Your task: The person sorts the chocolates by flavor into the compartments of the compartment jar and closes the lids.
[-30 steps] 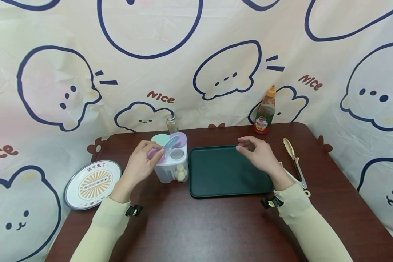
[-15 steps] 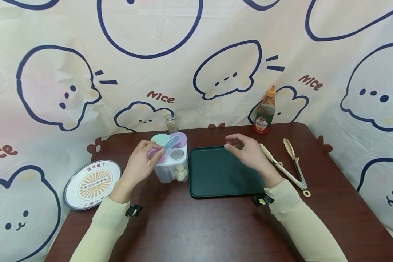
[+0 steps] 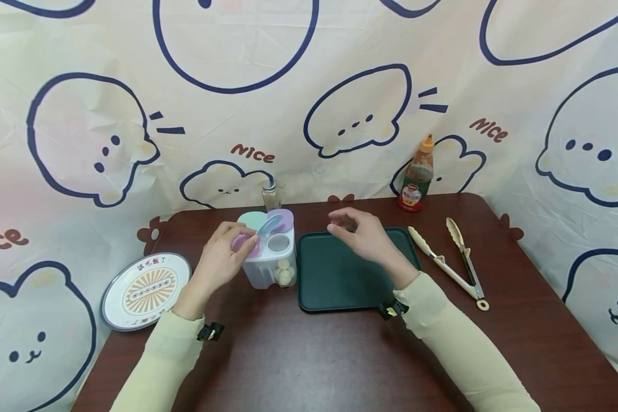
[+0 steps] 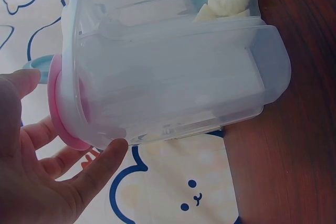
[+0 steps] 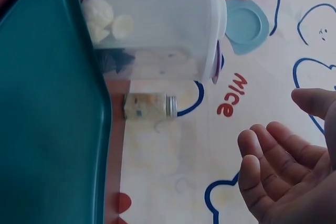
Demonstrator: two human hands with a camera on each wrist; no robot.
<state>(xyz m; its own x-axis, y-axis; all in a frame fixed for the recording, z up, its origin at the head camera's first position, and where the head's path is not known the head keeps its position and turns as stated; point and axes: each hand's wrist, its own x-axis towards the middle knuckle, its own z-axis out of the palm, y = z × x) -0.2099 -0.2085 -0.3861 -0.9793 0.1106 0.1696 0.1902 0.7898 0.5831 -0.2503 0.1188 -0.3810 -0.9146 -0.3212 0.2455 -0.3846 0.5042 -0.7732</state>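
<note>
In the head view my left hand [image 3: 221,256] is at a clear plastic storage box [image 3: 259,271] with pastel lids. Its thumb touches the raised blue lid [image 4: 41,67]; its other fingers spread beside the pink lid [image 4: 62,103] and along the box's side. Under the blue lid a round opening [image 3: 278,242] shows. Pale round pieces [image 5: 100,17], apparently sliced food, lie at the bottom of that compartment. My right hand [image 3: 363,236] hovers above the dark green tray [image 3: 335,280], right of the box, fingers loosely bent and holding nothing.
Cream-tipped tongs [image 3: 458,274] lie spread to the right of the tray. A sauce bottle [image 3: 416,177] stands at the back right, and a small glass jar [image 3: 271,197] behind the box. At the left edge lies a patterned plate [image 3: 146,292].
My right hand has moved left across the tray toward the box, uncovering the tongs. The left hand and the raised blue lid have stayed in place.
</note>
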